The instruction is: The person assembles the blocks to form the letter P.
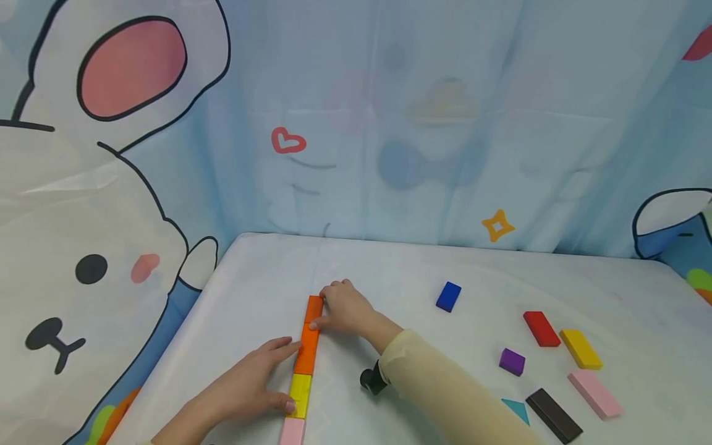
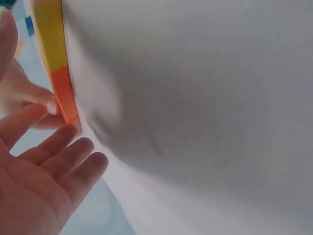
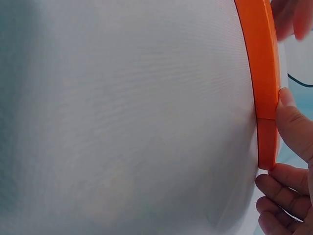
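From where I am standing, a light blue printed cloth (image 1: 361, 123) is hanging behind a white-covered table (image 1: 389, 266). A cream sleeve (image 1: 445, 377) is extending across the table. A straight row of blocks (image 1: 303, 373) is lying left of the sleeve and running away from the person, end to end: pink end block (image 1: 293, 432), yellow row block (image 1: 301, 394), long orange block (image 1: 306, 358), short orange block (image 1: 314, 307). The left hand (image 1: 253, 377) is resting alongside the row's left side, fingers extending loosely, thumb tip meeting the yellow row block. The right hand (image 1: 347, 309) is working at the far end; its thumb is touching the side near the orange joint and its forefinger is touching the end. I cannot tell whether it is pinching. Apart, at right, these are lying loose: dark brown block (image 1: 554, 415), pink block (image 1: 595, 394), yellow block (image 1: 581, 349), red block (image 1: 541, 329), blue block (image 1: 448, 296), purple block (image 1: 512, 362), light blue triangle (image 1: 517, 409).
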Available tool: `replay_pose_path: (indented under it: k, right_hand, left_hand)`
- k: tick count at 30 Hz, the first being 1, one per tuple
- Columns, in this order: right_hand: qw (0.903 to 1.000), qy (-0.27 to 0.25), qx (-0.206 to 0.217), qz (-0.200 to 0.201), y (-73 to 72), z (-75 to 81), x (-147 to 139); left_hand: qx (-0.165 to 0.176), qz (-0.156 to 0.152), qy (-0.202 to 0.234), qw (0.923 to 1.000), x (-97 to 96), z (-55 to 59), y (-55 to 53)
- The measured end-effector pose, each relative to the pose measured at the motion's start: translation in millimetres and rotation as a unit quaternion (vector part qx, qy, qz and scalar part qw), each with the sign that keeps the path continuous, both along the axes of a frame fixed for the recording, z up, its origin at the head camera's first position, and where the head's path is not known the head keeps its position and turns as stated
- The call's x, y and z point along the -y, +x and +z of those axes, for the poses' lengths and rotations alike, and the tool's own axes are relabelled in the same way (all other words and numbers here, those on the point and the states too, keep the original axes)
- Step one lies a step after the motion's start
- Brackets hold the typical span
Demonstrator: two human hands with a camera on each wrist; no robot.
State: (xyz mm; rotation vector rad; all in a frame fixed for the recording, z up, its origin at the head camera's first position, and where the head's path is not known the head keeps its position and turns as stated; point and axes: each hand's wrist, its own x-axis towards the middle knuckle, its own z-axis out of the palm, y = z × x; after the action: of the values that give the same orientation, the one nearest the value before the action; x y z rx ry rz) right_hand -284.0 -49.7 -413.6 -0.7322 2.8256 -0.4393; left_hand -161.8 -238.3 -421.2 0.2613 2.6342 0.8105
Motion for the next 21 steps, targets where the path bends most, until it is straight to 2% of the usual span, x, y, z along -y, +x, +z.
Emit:
replay_pose_path:
  k: [6,11,16,21]
  right_hand:
    - [1.0000,-0.004,-0.005,0.003,-0.4,-1.1,-1.3]
    - [0.9999,-0.006,-0.009,0.006,-0.7,-1.8,-1.1]
    - [0.9999,-0.004,-0.013,0.008,-0.1,-2.0,-1.1]
    - [0.9999,-0.008,-0.010,0.005,0.5,-2.2,-1.2]
  left_hand:
    - [-0.016,0.029,-0.003,0.9994,-8.2,12.9,-16.5]
    - [-0.018,0.027,-0.009,0.9995,-14.3,14.6,-26.6]
    - [-0.014,0.022,-0.012,0.9996,-17.4,13.2,-32.9]
    - [-0.003,0.023,-0.019,0.9996,-19.3,15.0,-34.5]
